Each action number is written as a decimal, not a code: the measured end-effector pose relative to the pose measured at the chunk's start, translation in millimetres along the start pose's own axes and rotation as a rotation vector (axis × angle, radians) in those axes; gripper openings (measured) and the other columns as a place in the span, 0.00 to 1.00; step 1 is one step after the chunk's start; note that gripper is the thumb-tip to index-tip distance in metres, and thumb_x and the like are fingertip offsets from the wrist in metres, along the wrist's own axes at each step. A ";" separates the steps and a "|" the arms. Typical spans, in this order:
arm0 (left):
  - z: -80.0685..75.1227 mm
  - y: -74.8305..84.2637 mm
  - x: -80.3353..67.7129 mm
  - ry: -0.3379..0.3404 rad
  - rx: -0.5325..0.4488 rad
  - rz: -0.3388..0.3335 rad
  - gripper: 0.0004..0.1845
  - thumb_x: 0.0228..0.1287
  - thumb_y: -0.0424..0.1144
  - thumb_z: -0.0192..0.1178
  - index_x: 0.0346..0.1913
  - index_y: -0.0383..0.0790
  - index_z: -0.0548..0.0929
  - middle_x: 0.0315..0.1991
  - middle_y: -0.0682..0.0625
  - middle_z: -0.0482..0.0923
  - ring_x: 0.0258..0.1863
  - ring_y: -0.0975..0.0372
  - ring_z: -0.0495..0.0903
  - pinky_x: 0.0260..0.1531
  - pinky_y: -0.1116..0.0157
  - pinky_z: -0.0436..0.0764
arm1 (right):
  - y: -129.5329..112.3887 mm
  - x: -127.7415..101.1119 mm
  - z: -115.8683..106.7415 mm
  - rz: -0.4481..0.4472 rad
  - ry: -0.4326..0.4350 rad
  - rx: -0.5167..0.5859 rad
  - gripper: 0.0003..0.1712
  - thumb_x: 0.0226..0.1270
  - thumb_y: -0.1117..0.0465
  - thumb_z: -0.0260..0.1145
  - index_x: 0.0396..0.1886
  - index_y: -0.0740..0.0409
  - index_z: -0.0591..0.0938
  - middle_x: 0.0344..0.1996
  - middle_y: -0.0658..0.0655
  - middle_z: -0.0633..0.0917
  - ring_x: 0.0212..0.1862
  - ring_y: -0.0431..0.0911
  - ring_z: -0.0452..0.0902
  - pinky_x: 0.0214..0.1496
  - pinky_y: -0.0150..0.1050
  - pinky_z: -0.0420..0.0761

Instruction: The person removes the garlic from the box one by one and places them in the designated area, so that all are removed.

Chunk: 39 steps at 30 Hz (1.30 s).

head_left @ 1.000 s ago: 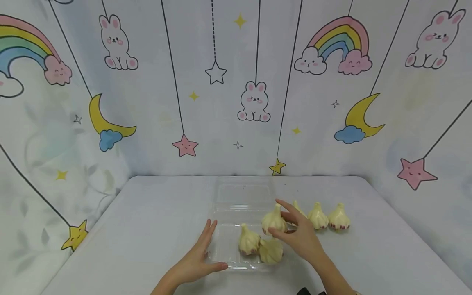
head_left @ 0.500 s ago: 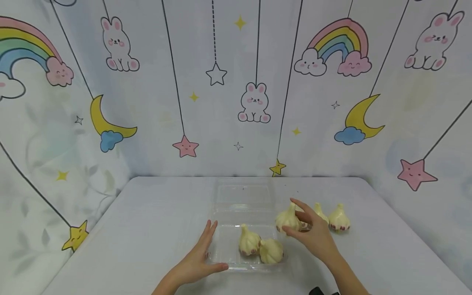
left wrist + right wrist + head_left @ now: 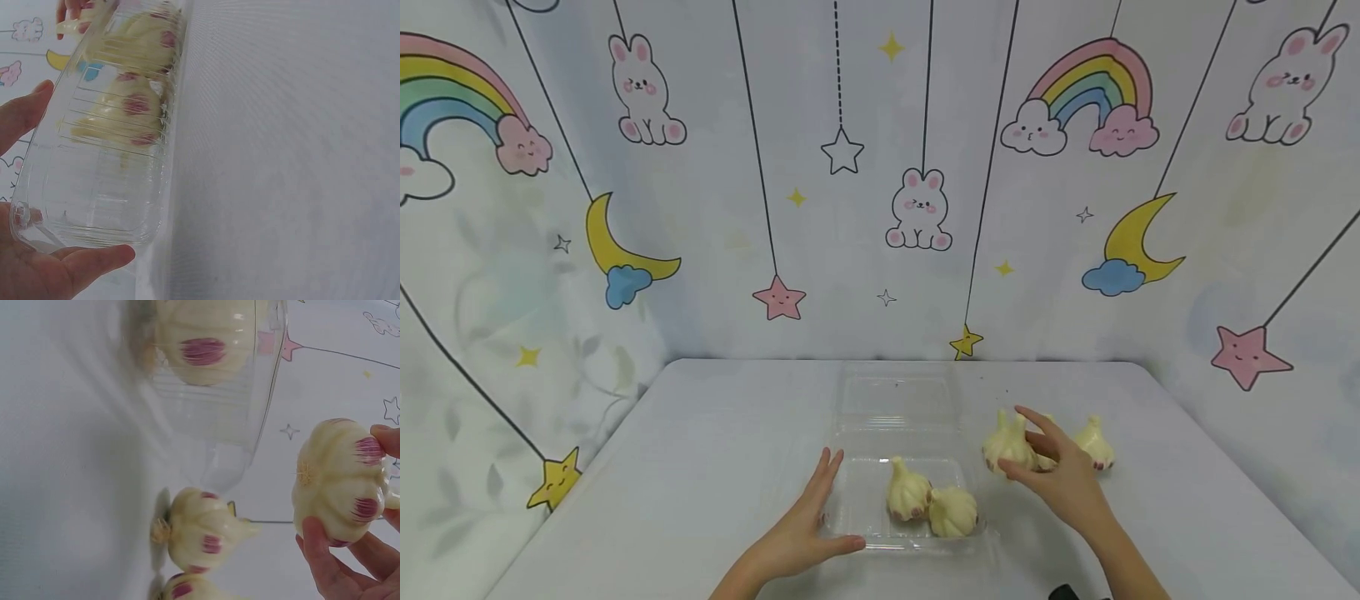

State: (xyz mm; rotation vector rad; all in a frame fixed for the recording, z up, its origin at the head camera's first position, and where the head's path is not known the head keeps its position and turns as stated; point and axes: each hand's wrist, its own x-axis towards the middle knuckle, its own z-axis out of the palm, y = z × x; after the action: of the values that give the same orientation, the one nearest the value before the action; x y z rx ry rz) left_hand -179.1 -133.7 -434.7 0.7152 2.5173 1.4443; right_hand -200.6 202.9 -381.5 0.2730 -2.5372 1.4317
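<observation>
My right hand pinches a garlic bulb by its sides, held up to the right of a clear plastic box. In the head view it overlaps the standing bulbs behind. Two more garlic bulbs lie inside the box, at its right half. At the box's left side rests my left hand, fingers straight along the wall and thumb at the near left corner. The left wrist view shows that thumb against the clear plastic, with purple-streaked bulbs seen through the wall.
The box's clear lid lies folded back on the white table. Right of the box, a short row of garlic bulbs stands partly hidden behind my right hand. A patterned cloth hangs behind the table. A dark object shows by my right wrist.
My right hand has carried the garlic bulb rightward, from over the box's right side to beside it, in front of the standing bulbs. The left hand has stayed in place.
</observation>
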 end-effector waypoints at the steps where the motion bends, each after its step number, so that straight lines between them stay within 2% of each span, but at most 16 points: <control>1: 0.1 -0.3 0.1 -0.001 -0.002 0.002 0.52 0.47 0.47 0.62 0.65 0.55 0.33 0.63 0.39 0.21 0.59 0.38 0.37 0.43 0.42 0.65 | 1.4 0.0 -0.7 -0.001 -0.002 -0.005 0.39 0.42 0.50 0.69 0.57 0.37 0.63 0.49 0.66 0.71 0.50 0.56 0.68 0.33 0.32 0.78; 8: 0.1 -0.3 -0.2 0.005 0.009 0.003 0.53 0.46 0.47 0.63 0.65 0.55 0.33 0.64 0.39 0.22 0.59 0.37 0.37 0.43 0.42 0.65 | 11.1 -0.5 -3.8 -0.015 -0.013 -0.057 0.39 0.42 0.52 0.69 0.57 0.44 0.64 0.47 0.67 0.73 0.49 0.57 0.70 0.32 0.34 0.78; 15: -0.9 3.7 -0.9 0.002 0.015 0.001 0.52 0.47 0.47 0.62 0.65 0.55 0.33 0.63 0.38 0.22 0.59 0.37 0.36 0.43 0.42 0.64 | 17.8 -0.5 -3.9 0.068 -0.034 -0.128 0.39 0.41 0.48 0.69 0.56 0.45 0.64 0.47 0.68 0.73 0.49 0.58 0.70 0.38 0.44 0.77; 21: -0.9 5.5 -1.3 0.003 0.014 -0.003 0.52 0.46 0.48 0.62 0.65 0.55 0.33 0.63 0.38 0.22 0.59 0.37 0.36 0.43 0.41 0.64 | 21.7 0.7 -2.9 0.096 -0.066 -0.173 0.37 0.41 0.47 0.69 0.54 0.46 0.66 0.46 0.68 0.74 0.47 0.59 0.70 0.40 0.49 0.75; 29: 0.6 1.8 -0.4 0.006 0.021 -0.003 0.52 0.46 0.48 0.62 0.65 0.55 0.33 0.64 0.39 0.22 0.59 0.38 0.36 0.43 0.40 0.63 | 31.9 -0.4 -1.5 0.112 -0.112 -0.178 0.38 0.40 0.50 0.70 0.53 0.50 0.66 0.45 0.69 0.74 0.46 0.61 0.71 0.41 0.52 0.74; 39: 0.6 -1.1 0.7 0.010 0.029 -0.010 0.52 0.46 0.49 0.62 0.65 0.56 0.33 0.64 0.40 0.23 0.60 0.39 0.36 0.44 0.42 0.63 | 38.8 0.0 3.5 0.091 -0.116 -0.227 0.38 0.37 0.50 0.72 0.50 0.53 0.67 0.42 0.69 0.76 0.43 0.59 0.73 0.40 0.51 0.74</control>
State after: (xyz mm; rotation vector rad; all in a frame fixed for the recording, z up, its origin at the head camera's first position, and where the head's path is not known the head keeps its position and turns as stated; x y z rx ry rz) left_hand -179.8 -133.3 -435.9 0.7006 2.5502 1.4146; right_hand -211.2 219.6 -415.1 0.2104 -2.8092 1.1733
